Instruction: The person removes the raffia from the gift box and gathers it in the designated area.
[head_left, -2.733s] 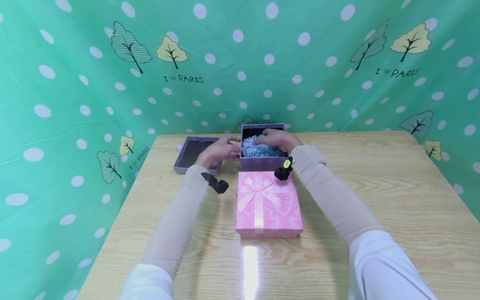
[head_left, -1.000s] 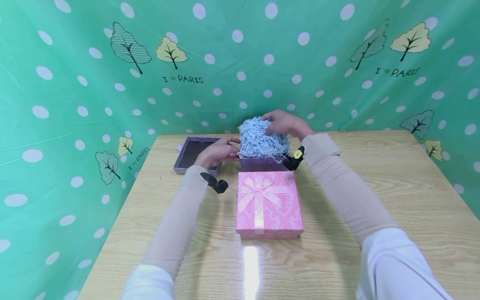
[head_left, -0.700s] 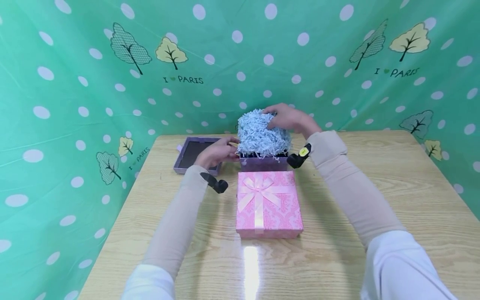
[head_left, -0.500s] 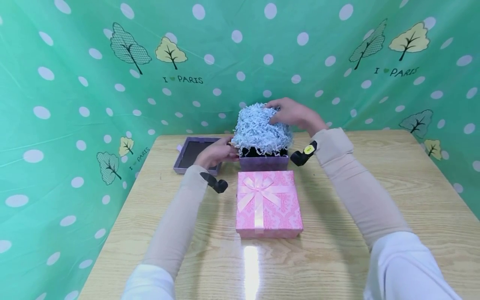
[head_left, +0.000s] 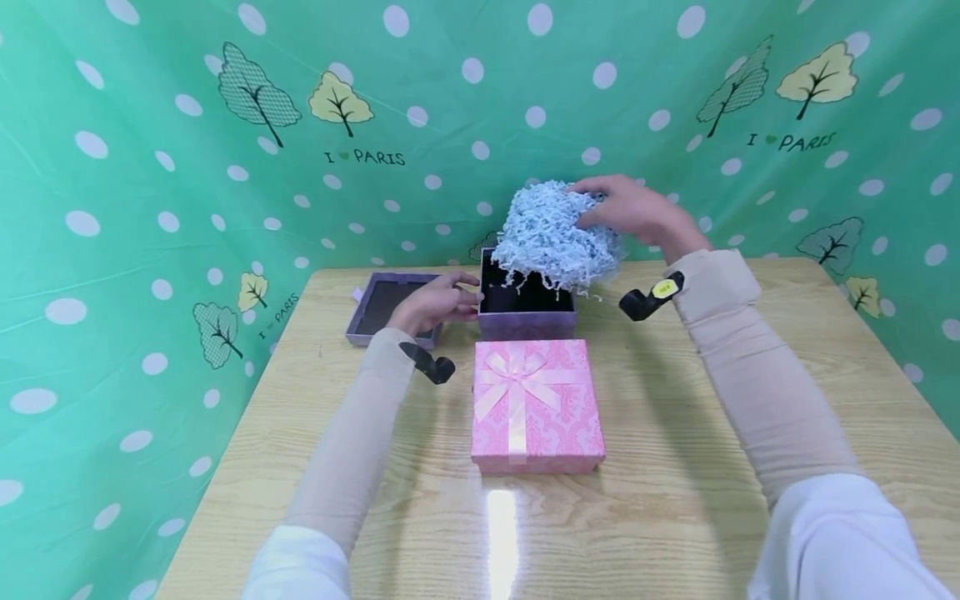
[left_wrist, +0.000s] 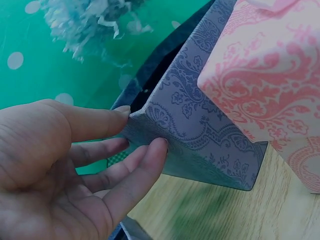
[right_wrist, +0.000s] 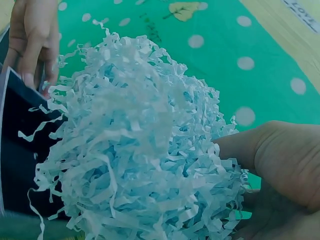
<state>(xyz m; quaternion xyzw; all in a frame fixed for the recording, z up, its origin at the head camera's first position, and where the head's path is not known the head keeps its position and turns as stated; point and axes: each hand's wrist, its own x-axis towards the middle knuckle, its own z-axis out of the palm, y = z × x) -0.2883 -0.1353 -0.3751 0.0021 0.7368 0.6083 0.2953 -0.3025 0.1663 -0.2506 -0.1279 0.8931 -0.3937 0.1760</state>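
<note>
My right hand (head_left: 633, 208) grips a big clump of pale blue shredded paper (head_left: 551, 233), held in the air over the back right of an open purple box (head_left: 528, 325). In the right wrist view the clump (right_wrist: 135, 135) fills the middle, hiding most of my fingertips, with loose strands hanging off it. My left hand (head_left: 438, 302) holds the box by its left side; in the left wrist view the thumb lies at the rim corner and the fingers touch the outer wall (left_wrist: 200, 145). The box's dark inside (head_left: 525, 293) shows beneath the clump.
A pink box with a ribbon bow (head_left: 536, 408) sits right in front of the purple box. To the left lies the purple lid (head_left: 360, 333), dark inside facing up. Behind the wooden table (head_left: 712, 375) hangs a green dotted cloth (head_left: 480, 83).
My right hand has pulled the shredded paper up out of the purple box and carried it rightward, baring the dark inside. The left hand has stayed at the box's left side.
</note>
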